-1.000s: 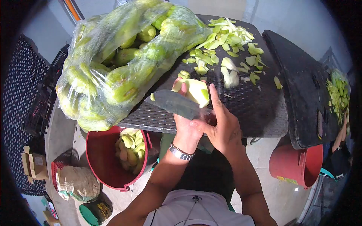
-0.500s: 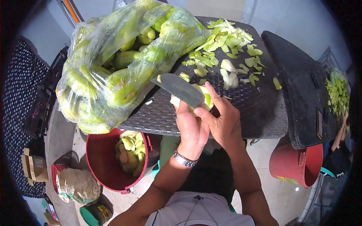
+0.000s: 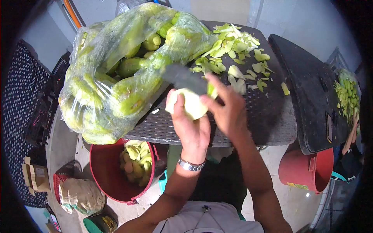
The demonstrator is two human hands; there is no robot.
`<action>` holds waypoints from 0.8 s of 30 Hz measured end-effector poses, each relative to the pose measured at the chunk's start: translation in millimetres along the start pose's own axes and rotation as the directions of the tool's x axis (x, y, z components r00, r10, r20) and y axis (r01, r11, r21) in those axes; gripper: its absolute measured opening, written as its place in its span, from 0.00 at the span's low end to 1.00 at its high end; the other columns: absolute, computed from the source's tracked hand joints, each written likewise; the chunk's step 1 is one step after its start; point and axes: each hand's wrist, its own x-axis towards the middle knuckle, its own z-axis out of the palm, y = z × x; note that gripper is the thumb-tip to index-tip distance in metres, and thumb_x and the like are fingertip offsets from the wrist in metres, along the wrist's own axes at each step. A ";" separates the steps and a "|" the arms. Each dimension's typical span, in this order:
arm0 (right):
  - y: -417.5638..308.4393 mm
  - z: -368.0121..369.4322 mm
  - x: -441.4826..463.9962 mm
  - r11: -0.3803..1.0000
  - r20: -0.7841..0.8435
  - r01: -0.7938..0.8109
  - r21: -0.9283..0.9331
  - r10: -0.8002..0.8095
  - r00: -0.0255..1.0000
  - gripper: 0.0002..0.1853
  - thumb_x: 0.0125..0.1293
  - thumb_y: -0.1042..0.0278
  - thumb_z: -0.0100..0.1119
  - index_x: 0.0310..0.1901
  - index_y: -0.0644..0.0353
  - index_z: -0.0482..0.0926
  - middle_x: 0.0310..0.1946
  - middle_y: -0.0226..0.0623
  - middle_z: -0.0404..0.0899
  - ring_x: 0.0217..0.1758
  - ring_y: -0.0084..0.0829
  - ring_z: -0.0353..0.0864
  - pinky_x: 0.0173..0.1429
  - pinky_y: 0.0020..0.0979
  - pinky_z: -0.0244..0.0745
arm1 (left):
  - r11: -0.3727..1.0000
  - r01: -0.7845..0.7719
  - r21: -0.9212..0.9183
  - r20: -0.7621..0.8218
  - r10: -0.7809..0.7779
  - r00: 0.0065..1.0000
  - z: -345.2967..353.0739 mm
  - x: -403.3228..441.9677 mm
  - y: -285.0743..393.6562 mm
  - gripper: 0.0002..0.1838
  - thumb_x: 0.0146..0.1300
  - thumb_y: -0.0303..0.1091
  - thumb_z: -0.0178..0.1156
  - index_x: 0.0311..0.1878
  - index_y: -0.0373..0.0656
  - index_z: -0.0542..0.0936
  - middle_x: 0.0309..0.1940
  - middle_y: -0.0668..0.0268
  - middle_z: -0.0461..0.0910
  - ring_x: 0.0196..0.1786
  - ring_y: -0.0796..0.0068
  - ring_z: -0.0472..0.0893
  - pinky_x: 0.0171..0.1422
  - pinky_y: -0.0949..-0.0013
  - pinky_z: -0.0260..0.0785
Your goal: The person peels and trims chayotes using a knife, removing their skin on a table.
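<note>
My left hand (image 3: 191, 130), a metal-band watch on its wrist, is closed around a pale, peeled vegetable (image 3: 193, 104) whose exact kind I cannot make out. Just above it, my right hand (image 3: 232, 110) grips a broad-bladed knife (image 3: 182, 79), its dark blade smeared by motion and pointing left. The knife handle is hidden in my fingers. A green piece (image 3: 212, 91) shows by the right fingertips. Behind the hands, peelings (image 3: 235, 40) lie heaped and scattered on the dark woven-pattern table (image 3: 268, 124).
A large clear plastic bag (image 3: 128, 97) of green vegetables covers the table's left side. Below it, a red bucket (image 3: 101, 171) contains pale peeled pieces (image 3: 136, 155). Another red bucket (image 3: 297, 169) stands right, under a black board-like surface (image 3: 311, 97). A paper sack (image 3: 83, 194) sits lower left.
The knife has lifted off the vegetable and blurs as my right hand moves. My left hand has shifted slightly left and turned the vegetable, showing its broad pale side.
</note>
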 end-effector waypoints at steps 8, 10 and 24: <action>87.5 -18.5 93.5 0.868 0.185 -0.493 0.063 0.475 0.860 0.34 0.77 0.48 0.56 0.73 0.65 0.66 0.44 0.51 0.84 0.39 0.41 0.83 0.44 0.41 0.77 | 0.926 0.369 -0.083 0.141 -0.356 0.924 -1.6 2.1 23.3 0.22 0.78 0.42 0.54 0.64 0.34 0.73 0.56 0.49 0.82 0.59 0.43 0.83 0.71 0.41 0.75; 99.6 -28.8 107.9 0.789 0.298 -0.611 0.054 0.572 0.764 0.31 0.79 0.49 0.52 0.74 0.60 0.64 0.35 0.39 0.77 0.27 0.27 0.73 0.30 0.32 0.68 | 0.886 0.460 -0.065 0.131 -0.449 0.884 -1.4 3.7 23.0 0.25 0.79 0.46 0.51 0.66 0.34 0.74 0.56 0.47 0.82 0.56 0.40 0.83 0.67 0.43 0.76; 113.0 -61.6 104.1 0.640 0.242 -0.748 0.177 0.708 0.663 0.32 0.77 0.39 0.55 0.60 0.66 0.73 0.38 0.45 0.84 0.15 0.26 0.75 0.16 0.29 0.68 | 0.846 0.511 0.152 0.220 -0.533 0.817 -24.3 7.6 25.1 0.27 0.78 0.53 0.52 0.65 0.40 0.76 0.54 0.48 0.83 0.53 0.50 0.83 0.62 0.47 0.78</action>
